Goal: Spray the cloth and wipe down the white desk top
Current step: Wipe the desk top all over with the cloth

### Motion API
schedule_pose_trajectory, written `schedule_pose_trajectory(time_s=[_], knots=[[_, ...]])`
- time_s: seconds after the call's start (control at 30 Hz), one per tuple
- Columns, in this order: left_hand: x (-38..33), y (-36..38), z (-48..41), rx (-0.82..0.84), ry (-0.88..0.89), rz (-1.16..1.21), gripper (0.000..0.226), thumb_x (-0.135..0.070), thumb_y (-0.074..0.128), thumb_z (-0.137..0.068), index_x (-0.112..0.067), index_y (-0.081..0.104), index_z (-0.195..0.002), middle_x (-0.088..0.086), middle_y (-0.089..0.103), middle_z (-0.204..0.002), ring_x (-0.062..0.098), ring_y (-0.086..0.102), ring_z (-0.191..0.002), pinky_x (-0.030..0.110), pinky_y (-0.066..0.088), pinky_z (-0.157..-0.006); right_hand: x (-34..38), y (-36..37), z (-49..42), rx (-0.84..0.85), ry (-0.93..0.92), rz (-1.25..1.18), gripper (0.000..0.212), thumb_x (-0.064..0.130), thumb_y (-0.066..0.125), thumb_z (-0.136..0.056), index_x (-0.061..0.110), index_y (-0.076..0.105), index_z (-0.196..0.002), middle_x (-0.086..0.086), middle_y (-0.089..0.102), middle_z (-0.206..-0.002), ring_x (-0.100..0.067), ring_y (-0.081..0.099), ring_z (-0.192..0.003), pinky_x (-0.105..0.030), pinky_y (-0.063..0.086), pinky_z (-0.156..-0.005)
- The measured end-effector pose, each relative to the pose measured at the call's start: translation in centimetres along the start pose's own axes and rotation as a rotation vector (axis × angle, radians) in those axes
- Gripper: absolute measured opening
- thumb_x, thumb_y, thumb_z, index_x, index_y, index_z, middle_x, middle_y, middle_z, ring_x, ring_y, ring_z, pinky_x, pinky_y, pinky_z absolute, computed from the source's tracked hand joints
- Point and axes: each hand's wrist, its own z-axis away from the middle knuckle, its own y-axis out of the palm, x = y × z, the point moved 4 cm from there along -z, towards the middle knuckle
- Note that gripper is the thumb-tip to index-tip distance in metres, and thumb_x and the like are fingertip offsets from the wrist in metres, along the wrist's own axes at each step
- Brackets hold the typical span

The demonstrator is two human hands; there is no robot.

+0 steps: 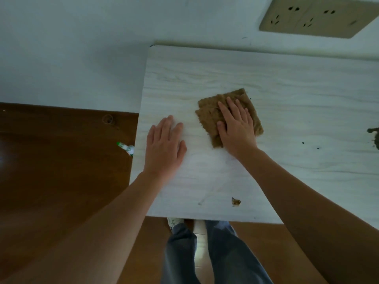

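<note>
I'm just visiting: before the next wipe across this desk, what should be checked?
1. Right hand flat on the cloth: ok.
2. Left hand flat on the desk, steadying: ok.
3. Cloth wet enough: cannot tell.
4. Crumb near the front edge wiped away: not ok.
5. Dark smear at the right edge cleaned: not ok.
6. Spray bottle on the desk: not ok, it is down by the left edge.

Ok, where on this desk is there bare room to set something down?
The widest bare patch of desk top runs along the back, between cloth and wall. Another lies between the cloth and the dark smudge. Crowded: left hand flat near the left edge, right hand on the cloth, a crumb near the front.
</note>
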Motion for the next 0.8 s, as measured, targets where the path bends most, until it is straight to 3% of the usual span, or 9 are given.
schedule_pose_trajectory(time_s=[0.27,0.5,0.57,0.8], knots=[[-0.2,1.0,-0.9,-0.131,-0.076,-0.04,0.051,-0.037,0.042,-0.102,-0.018,0.049,-0.148,0.012,0.039,-0.163,0.03,0.031,-0.154,0.049,0.022,-0.126,0.0,-0.3,-1.7,-0.018,-0.109,0.056,0.058,0.032,0.036,-0.103,0.021,0.024,-0.159,-0.005,0.014,-0.168,-0.025,0.006,-0.155,-0.045,0.002,-0.126],[0.0,1.3,-1.0,-0.179,-0.062,-0.054,0.052,-0.037,0.045,-0.1,-0.018,0.05,-0.148,0.013,0.041,-0.162,0.032,0.034,-0.153,0.051,0.027,-0.124,-1.4,-1.0,-4.6,0.102,-0.593,0.093,0.054,0.036,0.038,-0.103,0.023,0.033,-0.155,-0.001,0.025,-0.165,-0.023,0.015,-0.154,-0.043,0.008,-0.126],[0.0,1.3,-1.1,-0.178,-0.068,-0.052,0.053,-0.037,0.044,-0.099,-0.018,0.05,-0.148,0.012,0.041,-0.162,0.031,0.034,-0.153,0.051,0.027,-0.124,-2.7,-1.7,-7.5,0.1,-0.652,0.118,0.054,0.037,0.041,-0.102,0.024,0.035,-0.155,-0.001,0.027,-0.164,-0.022,0.018,-0.153,-0.042,0.009,-0.126],[0.1,1.6,-1.1,-0.175,-0.069,-0.06,0.054,-0.039,0.043,-0.098,-0.018,0.051,-0.148,0.011,0.04,-0.162,0.03,0.033,-0.153,0.052,0.028,-0.123,-7.0,-4.4,-15.7,0.015,-0.377,0.059,0.055,0.037,0.043,-0.102,0.024,0.036,-0.154,-0.002,0.029,-0.163,-0.023,0.02,-0.152,-0.043,0.01,-0.125]])
